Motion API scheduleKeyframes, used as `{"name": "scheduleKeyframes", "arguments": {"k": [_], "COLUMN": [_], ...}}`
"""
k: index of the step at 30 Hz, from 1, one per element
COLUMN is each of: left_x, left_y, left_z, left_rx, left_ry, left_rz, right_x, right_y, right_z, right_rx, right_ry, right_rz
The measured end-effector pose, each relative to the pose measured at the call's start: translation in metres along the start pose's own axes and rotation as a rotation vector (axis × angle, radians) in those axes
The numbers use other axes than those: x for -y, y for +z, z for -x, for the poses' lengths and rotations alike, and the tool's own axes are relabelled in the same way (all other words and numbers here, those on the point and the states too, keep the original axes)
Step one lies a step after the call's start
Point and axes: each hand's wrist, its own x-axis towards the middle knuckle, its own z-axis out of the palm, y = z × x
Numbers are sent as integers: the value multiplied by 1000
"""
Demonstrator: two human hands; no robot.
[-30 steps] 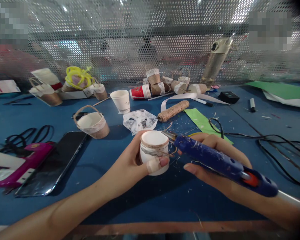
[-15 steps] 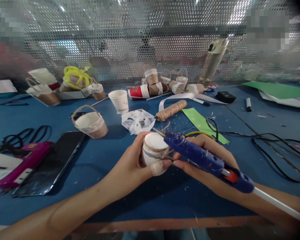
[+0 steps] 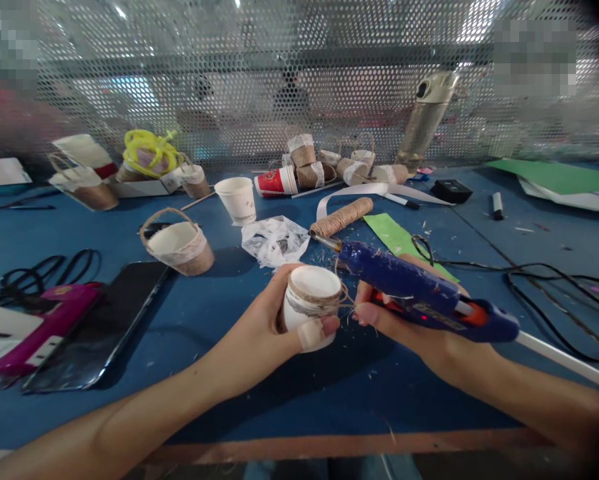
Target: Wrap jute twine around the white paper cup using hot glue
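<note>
My left hand is wrapped around a small white paper cup, tilted a little, with twine wound under its rim. A bandage covers my left thumb. In my right hand lies a blue glue gun, its metal nozzle pointing left above the cup, with a white glue stick sticking out the back. The thumb and finger of that hand also pinch a strand of twine at the cup's right side. A roll of twine rests just beyond the nozzle.
A crumpled plastic bag, a plain paper cup and a twine-wrapped basket cup stand ahead. At left lie a phone and a magenta tool. Black cable loops at right. A perforated metal screen closes the back.
My right hand has drawn the twine away from the cup, to the right. The glue gun has shifted slightly right, so the cup's rim and opening show more.
</note>
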Motion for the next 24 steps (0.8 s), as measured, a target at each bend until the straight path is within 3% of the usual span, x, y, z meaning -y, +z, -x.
{"name": "scheduleKeyframes", "arguments": {"k": [10,24], "left_x": [-1,0], "left_y": [1,-1], "left_z": [1,1], "left_rx": [16,55], "left_ry": [-29,-60], "left_rz": [38,23], "right_x": [2,-2], "right_y": [0,0], "right_z": [-1,-3], "right_rx": [10,31], "right_ry": [52,-6], "right_rz": [11,-51]}}
